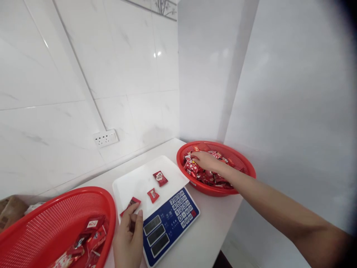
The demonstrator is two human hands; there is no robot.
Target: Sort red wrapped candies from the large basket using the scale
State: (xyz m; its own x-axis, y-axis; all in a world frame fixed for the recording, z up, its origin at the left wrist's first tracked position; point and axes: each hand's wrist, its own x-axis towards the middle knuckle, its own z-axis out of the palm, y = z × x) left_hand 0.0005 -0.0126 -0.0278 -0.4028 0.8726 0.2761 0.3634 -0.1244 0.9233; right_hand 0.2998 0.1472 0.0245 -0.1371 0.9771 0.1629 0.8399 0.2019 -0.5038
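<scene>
My left hand (pixel 129 237) rests at the near edge of a white scale pan (pixel 139 178), its fingers pinched on a red candy packet (pixel 131 205). Two more red candy packets lie on the pan, one (pixel 160 178) farther back and one (pixel 153 195) nearer. My right hand (pixel 205 161) reaches into a red plastic basket (pixel 245 165) at the right, fingers curled down among several red wrapped candies (pixel 203 175); I cannot see what they grip.
The scale has a blue keypad and display panel (pixel 170 223). A second red basket (pixel 55 216) with several red packets sits at the near left. A white wall socket (pixel 105 138) is on the tiled wall. The white counter's edge runs at the right front.
</scene>
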